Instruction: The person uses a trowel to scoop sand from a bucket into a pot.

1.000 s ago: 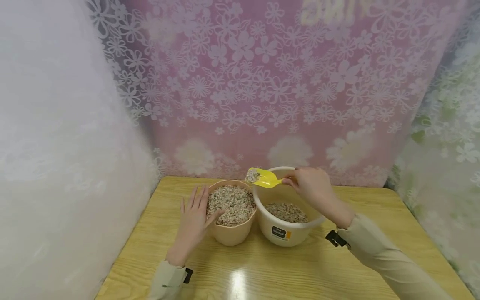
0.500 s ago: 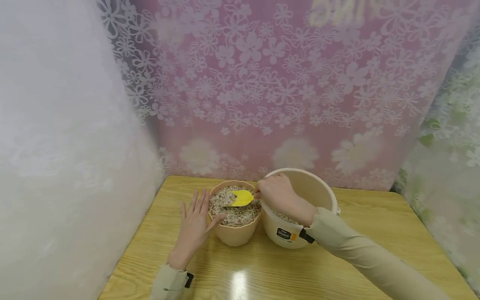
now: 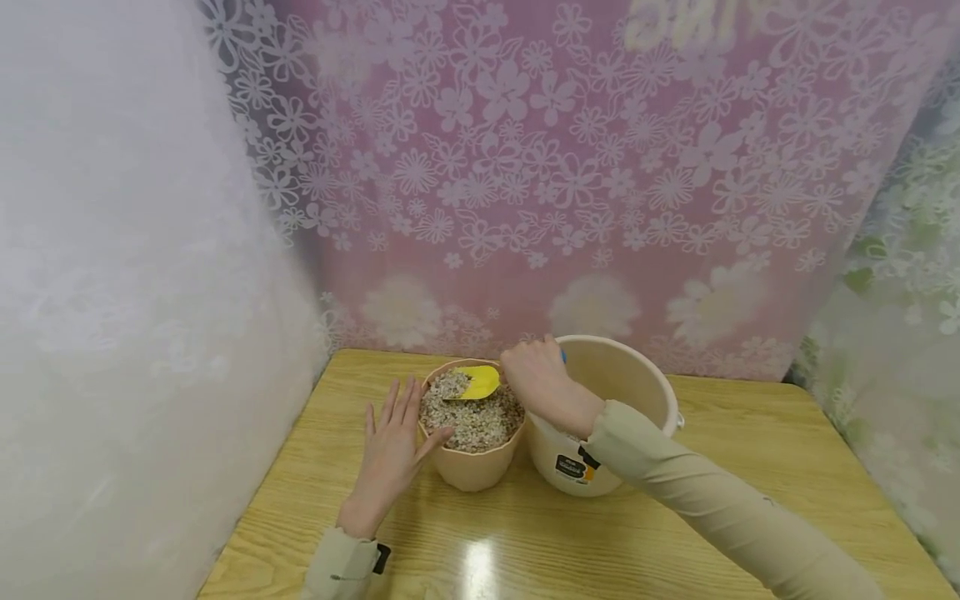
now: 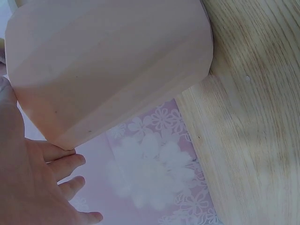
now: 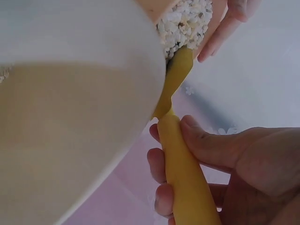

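A peach flowerpot (image 3: 471, 473), filled near its rim with small pale gravel (image 3: 480, 429), stands on the table. My left hand (image 3: 386, 458) rests against its left side, fingers straight and spread, thumb over the rim. In the left wrist view the fingertips touch the pot wall (image 4: 112, 70). Curled round the yellow handle of a small scoop (image 5: 185, 173) is my right hand (image 3: 543, 379). The scoop's blade (image 3: 485, 382) lies low over the back of the gravel, some stones at its tip. Right beside the pot is a cream bucket (image 3: 626, 379), its contents mostly hidden by the right arm.
The wooden table (image 3: 720, 467) extends to both sides and in front of the containers. A pink flowered curtain (image 3: 450, 208) hangs behind it, with a pale sheet (image 3: 150, 292) at left and another flowered one (image 3: 892, 317) at right.
My right hand has carried the scoop left from above the bucket to over the pot, then slightly back and lower against the gravel. The left hand stays on the pot.
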{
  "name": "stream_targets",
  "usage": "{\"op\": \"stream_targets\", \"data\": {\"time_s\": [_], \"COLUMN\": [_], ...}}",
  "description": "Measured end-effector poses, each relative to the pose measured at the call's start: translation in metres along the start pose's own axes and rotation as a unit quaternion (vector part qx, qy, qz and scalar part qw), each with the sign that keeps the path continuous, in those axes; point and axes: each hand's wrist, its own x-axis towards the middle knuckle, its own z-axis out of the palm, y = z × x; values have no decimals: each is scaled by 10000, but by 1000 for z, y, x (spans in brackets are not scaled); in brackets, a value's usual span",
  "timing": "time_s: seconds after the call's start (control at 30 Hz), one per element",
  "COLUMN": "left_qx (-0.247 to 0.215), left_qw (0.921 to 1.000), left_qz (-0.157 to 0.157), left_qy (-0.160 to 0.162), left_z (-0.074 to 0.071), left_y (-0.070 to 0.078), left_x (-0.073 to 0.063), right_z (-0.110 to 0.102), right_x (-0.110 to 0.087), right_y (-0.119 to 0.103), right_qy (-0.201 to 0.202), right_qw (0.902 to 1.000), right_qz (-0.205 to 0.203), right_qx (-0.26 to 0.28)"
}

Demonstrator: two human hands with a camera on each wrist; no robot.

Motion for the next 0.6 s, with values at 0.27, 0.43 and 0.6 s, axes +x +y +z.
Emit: {"op": "stream_targets", "data": {"time_s": [0.27,0.43,0.6], "left_qx": [-41,-103,-67], "left_qw": [10000,9999,10000], "left_qz": [19,8,51], "left_qy": [32,8,11], "left_z": [0,0,0], "left_y": [-1,-2,-2], "left_x": [-1,-1,-1], "right_z": [-14,-28,-40], "right_x": [1,-1,-3], "right_y": [5,5,6], "right_qy": [-217,-356,-701], "right_qw": [9985,9966,9946], "right_qz": [81,-53,-113], "right_qx": [-497,-738,-761]}}
